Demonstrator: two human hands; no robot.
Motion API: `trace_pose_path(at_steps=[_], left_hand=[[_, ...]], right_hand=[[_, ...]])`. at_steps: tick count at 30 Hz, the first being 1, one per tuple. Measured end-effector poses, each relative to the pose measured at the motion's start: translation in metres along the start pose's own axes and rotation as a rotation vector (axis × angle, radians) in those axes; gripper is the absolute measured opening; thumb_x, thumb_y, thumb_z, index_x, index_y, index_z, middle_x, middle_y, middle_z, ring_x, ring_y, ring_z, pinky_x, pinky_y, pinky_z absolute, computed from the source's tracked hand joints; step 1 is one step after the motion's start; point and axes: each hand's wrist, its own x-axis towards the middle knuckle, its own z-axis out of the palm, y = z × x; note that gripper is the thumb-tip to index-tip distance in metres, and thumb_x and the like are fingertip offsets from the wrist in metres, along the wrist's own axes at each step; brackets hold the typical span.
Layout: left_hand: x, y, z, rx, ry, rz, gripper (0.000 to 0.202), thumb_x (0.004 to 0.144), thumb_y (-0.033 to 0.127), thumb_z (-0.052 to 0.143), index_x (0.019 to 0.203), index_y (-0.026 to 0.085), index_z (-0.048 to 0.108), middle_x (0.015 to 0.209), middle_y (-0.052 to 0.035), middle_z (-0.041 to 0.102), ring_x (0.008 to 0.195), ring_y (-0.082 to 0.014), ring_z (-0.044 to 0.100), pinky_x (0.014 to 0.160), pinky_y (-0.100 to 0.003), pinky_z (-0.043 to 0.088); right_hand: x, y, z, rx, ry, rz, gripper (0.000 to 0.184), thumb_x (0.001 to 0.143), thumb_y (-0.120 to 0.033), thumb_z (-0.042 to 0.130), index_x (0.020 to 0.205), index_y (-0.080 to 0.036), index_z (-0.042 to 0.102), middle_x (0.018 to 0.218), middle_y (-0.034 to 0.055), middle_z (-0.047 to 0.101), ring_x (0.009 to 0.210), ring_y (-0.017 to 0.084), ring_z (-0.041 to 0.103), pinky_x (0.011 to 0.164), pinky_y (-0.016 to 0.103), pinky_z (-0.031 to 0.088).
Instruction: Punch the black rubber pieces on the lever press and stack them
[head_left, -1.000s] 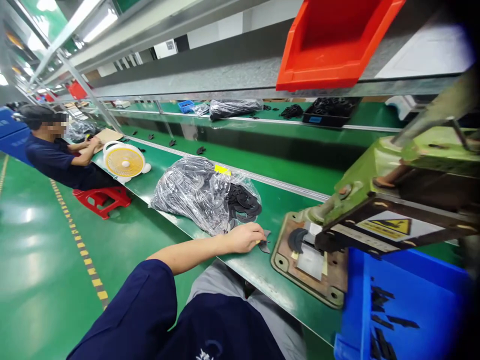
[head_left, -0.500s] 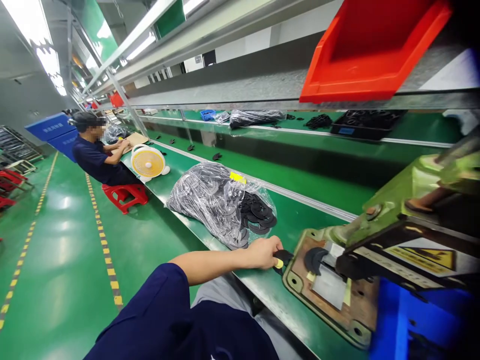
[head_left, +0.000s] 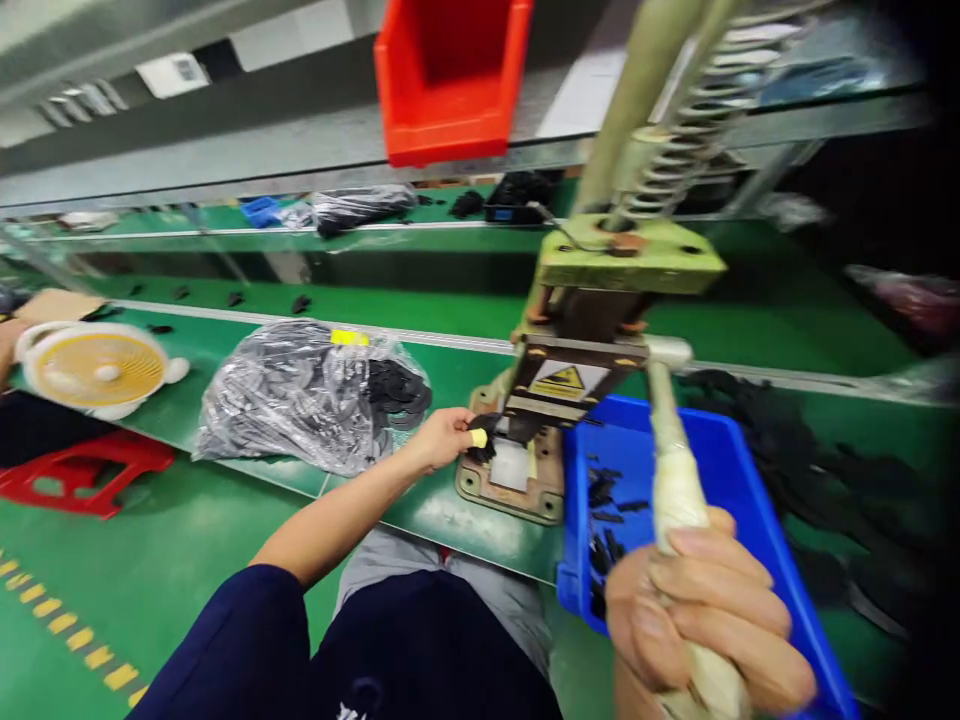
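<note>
My left hand [head_left: 442, 437], with yellow wrapping on one finger, pinches a black flat curved piece [head_left: 484, 430] at the edge of the press base [head_left: 551, 500]. Part of that piece is covered by my fingers. Above it, the green hand press [head_left: 630, 262] carries a yellow warning label on its head. My right hand [head_left: 709, 610] is wrapped round the press's taped lever [head_left: 677, 480], close to the camera. Left of the press lies a clear plastic bag [head_left: 289, 400], its mouth showing many black curved pieces [head_left: 401, 390].
A blue bin [head_left: 712, 440] with small black scraps stands right of the press, dark pieces [head_left: 825, 470] beyond it. A white and yellow fan [head_left: 97, 368] is at left, near a red stool [head_left: 90, 470]. Overhead, a red bin [head_left: 454, 90] hangs on the shelf.
My view has swung right, so the press now stands mid-picture. My right hand on the lever and the blue bin have come into sight. My left hand still holds a black piece by the base.
</note>
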Motion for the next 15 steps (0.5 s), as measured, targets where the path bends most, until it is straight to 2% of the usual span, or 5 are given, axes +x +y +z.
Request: trace_pose_path(at_steps=[4, 9, 15], left_hand=[[0.014, 0.005, 0.013, 0.076, -0.018, -0.032, 0.035, 0.055, 0.024, 0.088, 0.071, 0.010, 0.061, 0.058, 0.0031, 0.059, 0.050, -0.0059, 0.051, 0.050, -0.017, 0.038], [0.022, 0.008, 0.021, 0.154, 0.020, -0.056, 0.036, 0.053, 0.022, 0.090, 0.068, 0.011, 0.059, 0.058, 0.0038, 0.058, 0.045, -0.0037, 0.047, 0.045, -0.016, 0.037], [0.030, 0.015, 0.026, 0.307, 0.087, -0.023, 0.028, 0.059, 0.003, 0.078, 0.067, 0.013, 0.053, 0.050, 0.0074, 0.051, 0.041, -0.0038, 0.044, 0.041, -0.015, 0.035]], right_hand=[[0.008, 0.005, 0.007, -0.087, -0.096, 0.062, 0.030, 0.082, -0.018, 0.061, 0.064, -0.022, 0.037, 0.068, -0.0068, 0.052, 0.072, 0.013, 0.055, 0.086, 0.045, 0.049], [0.007, 0.000, 0.002, -0.086, -0.140, 0.092, 0.024, 0.082, -0.018, 0.062, 0.069, -0.023, 0.043, 0.069, -0.0073, 0.051, 0.075, 0.014, 0.058, 0.090, 0.048, 0.051], [0.006, 0.003, -0.003, -0.065, -0.173, 0.085, 0.019, 0.085, -0.021, 0.062, 0.073, -0.024, 0.047, 0.072, -0.0069, 0.053, 0.079, 0.014, 0.060, 0.095, 0.048, 0.051]])
